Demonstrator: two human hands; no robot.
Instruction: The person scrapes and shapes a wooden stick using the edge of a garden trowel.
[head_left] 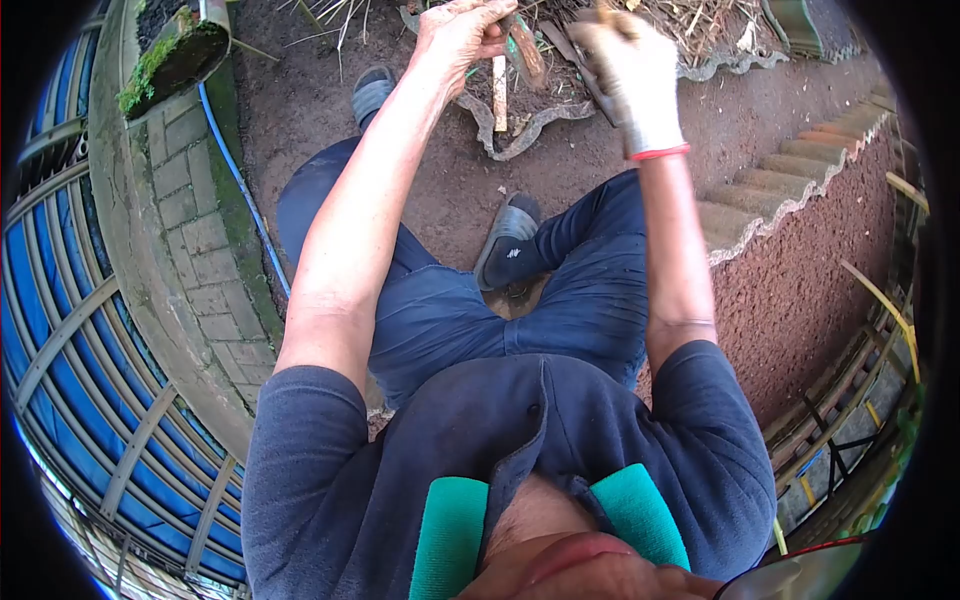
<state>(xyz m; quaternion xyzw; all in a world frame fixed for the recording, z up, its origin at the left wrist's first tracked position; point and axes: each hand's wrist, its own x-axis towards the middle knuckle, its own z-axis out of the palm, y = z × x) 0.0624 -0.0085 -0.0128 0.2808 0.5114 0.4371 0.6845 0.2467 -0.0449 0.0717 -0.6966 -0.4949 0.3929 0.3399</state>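
My left hand point(462, 38) is bare and reaches to the top edge of the view, its fingers pressed together around something too small to make out. Beside its fingertips is a brown and greenish piece of wood or stem point(526, 52). My right hand point(628, 68), in a pale glove with a red cuff, is blurred by motion, its fingers curled; what they hold is hidden. Between the hands, a dark narrow strip point(580, 62) slants down. Under them a light wooden stick point(500, 92) lies near the wavy rim point(535, 128) of a bed with dry stalks.
My sandalled feet point(508, 240) rest on bare soil. Corrugated edging point(785, 180) borders reddish soil point(800, 290) at the right. At the left are a blue hose point(240, 180), a brick path point(200, 235), a mossy planter point(165, 70) and a metal frame with blue sheeting point(60, 290).
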